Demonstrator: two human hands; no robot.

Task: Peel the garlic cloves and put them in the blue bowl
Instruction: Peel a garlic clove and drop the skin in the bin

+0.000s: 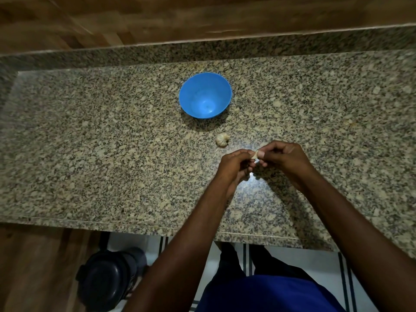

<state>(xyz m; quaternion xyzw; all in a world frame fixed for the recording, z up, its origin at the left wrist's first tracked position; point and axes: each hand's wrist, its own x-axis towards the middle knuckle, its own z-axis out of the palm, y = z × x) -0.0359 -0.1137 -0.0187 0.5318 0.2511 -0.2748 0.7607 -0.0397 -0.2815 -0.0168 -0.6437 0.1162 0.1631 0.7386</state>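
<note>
The speckled granite counter (pixel 112 143) held a round, smooth blue bowl (pixel 205 95) and, just nearer, a knobbly garlic bulb (pixel 222 139). Above the counter, the left hand (pixel 234 165) and right hand (pixel 284 157) met, fingertips pinching a pale garlic clove (pixel 255 154), mostly hidden between them.

No readable text, labels, brand names, numbers or signs appear anywhere, neither on the blue bowl (pixel 205 95) nor the worktop (pixel 90 143).

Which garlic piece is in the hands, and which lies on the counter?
The single clove is pinched between both hands; the garlic bulb lies untouched on the counter near the blue bowl.
</note>
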